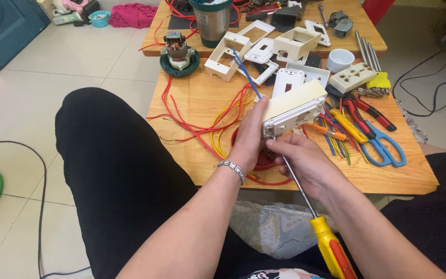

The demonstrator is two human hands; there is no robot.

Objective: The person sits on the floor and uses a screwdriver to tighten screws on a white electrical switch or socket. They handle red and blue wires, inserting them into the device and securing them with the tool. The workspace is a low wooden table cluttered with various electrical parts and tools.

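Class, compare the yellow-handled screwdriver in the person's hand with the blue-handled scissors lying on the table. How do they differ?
The screwdriver is gripped by the right hand, its tip up at the socket box that the left hand holds; the scissors lie untouched on the wooden table. The screwdriver has a yellow and red handle; the scissors have blue loop handles. The screwdriver is one straight shaft; the scissors are two crossed blades. Both are hand tools.

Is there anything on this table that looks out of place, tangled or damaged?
Yes. Red and yellow wires lie loose and tangled over the wooden table, some hanging past its left edge. A small motor sits on a green base straddling the gap between two tabletops. No visible damage to the socket box in the left hand.
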